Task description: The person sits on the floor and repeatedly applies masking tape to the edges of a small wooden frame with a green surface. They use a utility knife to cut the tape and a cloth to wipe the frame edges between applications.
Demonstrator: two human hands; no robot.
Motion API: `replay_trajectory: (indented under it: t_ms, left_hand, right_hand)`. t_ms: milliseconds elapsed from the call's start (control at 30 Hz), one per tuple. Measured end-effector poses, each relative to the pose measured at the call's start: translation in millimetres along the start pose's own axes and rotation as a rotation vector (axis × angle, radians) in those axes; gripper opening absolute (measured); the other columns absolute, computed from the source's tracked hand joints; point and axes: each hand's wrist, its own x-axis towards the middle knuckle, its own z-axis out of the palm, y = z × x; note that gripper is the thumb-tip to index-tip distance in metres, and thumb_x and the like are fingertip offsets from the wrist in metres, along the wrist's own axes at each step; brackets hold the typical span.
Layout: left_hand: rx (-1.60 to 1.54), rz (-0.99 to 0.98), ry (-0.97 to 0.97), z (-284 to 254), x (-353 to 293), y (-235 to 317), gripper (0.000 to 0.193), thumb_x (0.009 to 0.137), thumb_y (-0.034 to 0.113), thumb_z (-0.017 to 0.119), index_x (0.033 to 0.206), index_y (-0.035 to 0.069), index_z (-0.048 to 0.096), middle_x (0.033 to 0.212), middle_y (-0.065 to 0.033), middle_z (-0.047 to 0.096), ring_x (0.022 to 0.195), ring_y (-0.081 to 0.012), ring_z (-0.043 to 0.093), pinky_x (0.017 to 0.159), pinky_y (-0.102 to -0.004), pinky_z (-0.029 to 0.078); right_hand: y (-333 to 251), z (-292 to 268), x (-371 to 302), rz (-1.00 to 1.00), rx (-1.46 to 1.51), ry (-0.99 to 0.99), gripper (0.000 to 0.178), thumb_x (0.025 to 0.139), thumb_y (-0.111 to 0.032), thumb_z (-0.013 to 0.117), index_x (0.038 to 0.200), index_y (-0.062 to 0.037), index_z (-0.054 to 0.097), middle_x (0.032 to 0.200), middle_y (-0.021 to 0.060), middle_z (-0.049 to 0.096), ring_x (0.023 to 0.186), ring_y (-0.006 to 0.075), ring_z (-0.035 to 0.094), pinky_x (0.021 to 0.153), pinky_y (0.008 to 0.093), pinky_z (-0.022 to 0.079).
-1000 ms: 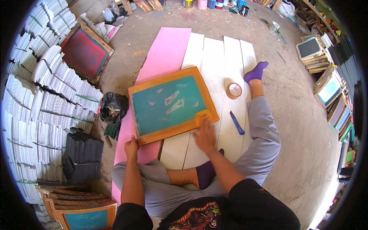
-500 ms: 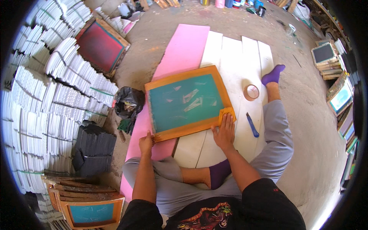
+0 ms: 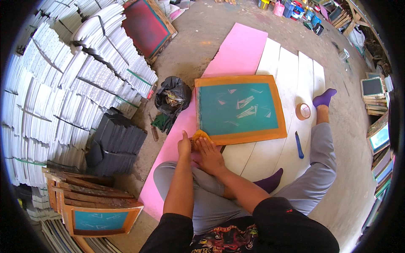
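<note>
A silk-screen frame [image 3: 253,138] with orange-brown wooden edges and a teal mesh [image 3: 219,101] lies in front of me, partly over pink and white boards. Pale angular shapes show on the mesh. My left hand [image 3: 184,146] grips the frame's near left corner, thumb up. Close beside it, my right hand [image 3: 209,157] presses a yellow-orange cloth [image 3: 201,134] onto that same corner, fingers together and fairly flat. Part of the corner is hidden by both hands and the cloth.
Right of the frame lie a tape roll [image 3: 303,111] and a blue utility knife [image 3: 299,145]. A black bag [image 3: 173,96] of scraps stands left of the pink board [image 3: 236,50]. Bundled white stacks [image 3: 50,105], a black stack [image 3: 116,143] and more screen frames [image 3: 99,221] fill the left side.
My right hand has carried the cloth leftward along the frame's near edge to the corner by my left hand. The view has turned, and the frame sits straighter.
</note>
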Motion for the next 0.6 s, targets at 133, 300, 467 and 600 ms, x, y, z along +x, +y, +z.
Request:
replay_trajectory:
  t_ms: [133, 300, 467, 600]
  left_hand:
    - [-0.054, -0.052, -0.035, 3, -33, 25, 0.082, 0.102, 0.068, 0.041, 0.109, -0.007, 0.073, 0.088, -0.0168, 0.073, 0.070, -0.0251, 0.069, 0.062, -0.0361, 0.052]
    - [0.022, 0.038, 0.025, -5, 15, -10, 0.079, 0.102, 0.066, 0.042, 0.117, -0.007, 0.068, 0.089, -0.0172, 0.072, 0.074, -0.0265, 0.071, 0.063, -0.0356, 0.055]
    - [-0.093, -0.030, -0.033, 6, -34, 25, 0.074, 0.102, 0.062, 0.047, 0.114, -0.008, 0.070, 0.093, -0.0187, 0.074, 0.079, -0.0276, 0.071, 0.070, -0.0383, 0.055]
    - [0.202, 0.143, 0.000, 2, -10, 4, 0.070, 0.101, 0.059, 0.051, 0.104, -0.008, 0.075, 0.091, -0.0192, 0.075, 0.080, -0.0279, 0.071, 0.076, -0.0397, 0.055]
  right_hand:
    - [28, -12, -22, 0.040, -0.147, 0.032, 0.090, 0.095, -0.057, 0.058, 0.159, 0.0003, 0.030, 0.166, 0.0174, 0.028, 0.155, 0.0307, 0.023, 0.126, 0.0471, 0.020]
    - [-1, 1, 0, -0.055, -0.005, 0.015, 0.084, 0.099, -0.055, 0.053, 0.159, -0.0021, 0.031, 0.167, 0.0151, 0.028, 0.155, 0.0293, 0.023, 0.126, 0.0464, 0.019]
    - [24, -13, -9, -0.038, -0.126, -0.042, 0.084, 0.099, -0.057, 0.050, 0.160, -0.0035, 0.030, 0.167, 0.0138, 0.028, 0.156, 0.0281, 0.023, 0.126, 0.0464, 0.018]
    - [92, -35, -55, 0.151, -0.156, 0.011, 0.085, 0.098, -0.057, 0.053, 0.160, -0.0045, 0.029, 0.167, 0.0145, 0.027, 0.156, 0.0284, 0.023, 0.126, 0.0472, 0.019]
